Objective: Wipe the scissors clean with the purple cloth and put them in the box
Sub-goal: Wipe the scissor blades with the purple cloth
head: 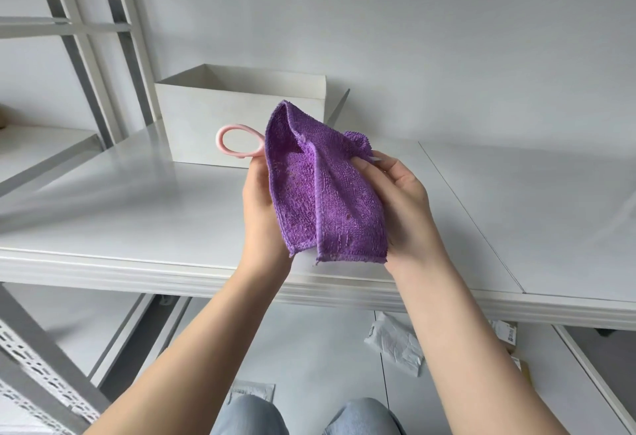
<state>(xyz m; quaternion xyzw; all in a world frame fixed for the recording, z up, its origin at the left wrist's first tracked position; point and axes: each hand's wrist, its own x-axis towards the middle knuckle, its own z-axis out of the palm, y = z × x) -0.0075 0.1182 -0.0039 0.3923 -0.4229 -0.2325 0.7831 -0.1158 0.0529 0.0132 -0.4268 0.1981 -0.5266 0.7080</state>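
Both hands are raised above the near edge of the white table (137, 214), close together, with the purple cloth (323, 190) draped between them. The left hand (260, 207) grips the scissors (237, 140) from below; only one pink handle loop shows, sticking out to the left of the cloth, while the rest of the scissors is hidden under the fabric. The right hand (395, 200) pinches the cloth's right side, thumb and fingers curled onto the fabric near its upper bunched corner. The cloth hangs in a loose fold, its lower hem dangling between the two wrists. Behind the hands, an open white box (206, 118) sits on the table toward the wall, just beyond the pink loop in this view. A white shelving frame (86, 39) stands at the left. Below the table edge, grey plastic mailer bags (395, 341) lie on the floor, and the person's knees in light blue jeans (247, 415) show at the bottom of the picture.
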